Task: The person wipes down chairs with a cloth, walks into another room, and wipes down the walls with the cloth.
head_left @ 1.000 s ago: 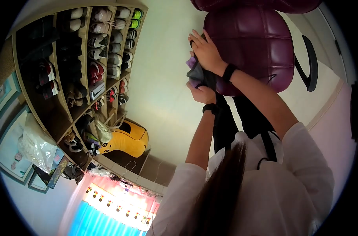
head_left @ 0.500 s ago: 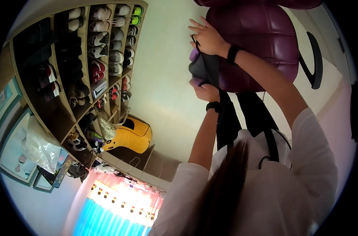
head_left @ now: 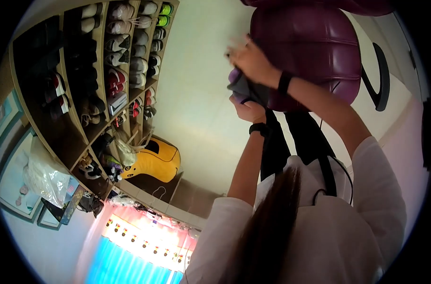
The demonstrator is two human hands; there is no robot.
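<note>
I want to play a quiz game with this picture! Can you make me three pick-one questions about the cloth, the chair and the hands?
1. Where is the grey and purple cloth?
A. on the floor
B. held up against the front edge of the chair
C. on the shoe shelf

2. What colour is the padded chair?
A. dark purple
B. green
C. white

3. What are the two hands doing?
A. hanging empty
B. both gripping the cloth
C. holding a shoe

Answers:
1 B: the cloth sits between the hands, right at the edge of the chair seat.
2 A: the quilted cushion is dark purple all over.
3 B: the right hand grips the cloth from above, though it looks blurred, and the left hand holds it from below.
</note>
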